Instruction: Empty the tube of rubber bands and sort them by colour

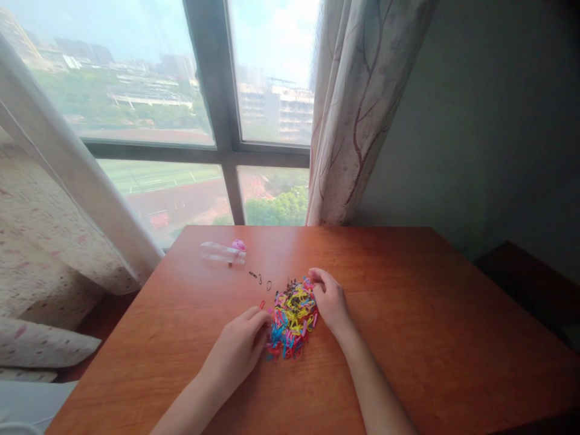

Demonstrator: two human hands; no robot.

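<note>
- Heap of small loops (295, 313): lay on the tabletop, in front of the viewer, between the two hands; mounded loosely, tangled, roughly rounded in outline. Consisted of thin, slender pieces, many bent into narrow ovals. Showed yellow mainly across the middle, blue, pink and red toward the near edge, black toward the far edge. Exact material: too small to tell.
- Black loops (269, 285), three: lay strung out just beyond the heap, toward the bottle; one rounder, one narrow and curved, one longer and flatter.
- Left hand (249, 331): bare; rested at the left edge of the heap, back upward, with fingers bent inward and thumb close beneath. Grip: seemed partly closed; could not tell whether around any loop.
- Right hand (331, 297): bare; curved around the right, far edge of the heap, with fingers half curled and thumb near. Grip: looked loosely bent; could not tell whether around any loop.
- Bottle (220, 254): clear, smooth, see-through; lay on its side near the far left corner, with rounded base to the left and ridged neck to the right.
- Pink cap (238, 244): small, rounded; sat just beside the bottle neck.
- Tabletop (417, 314): reddish-brown, wood-grained; caught a pale sheen near the window.
- Window frame (222, 115): grey, straight-barred; held clear panes.
- Right curtain (357, 115): pale, branch-patterned fabric; hung in long folds.
</note>
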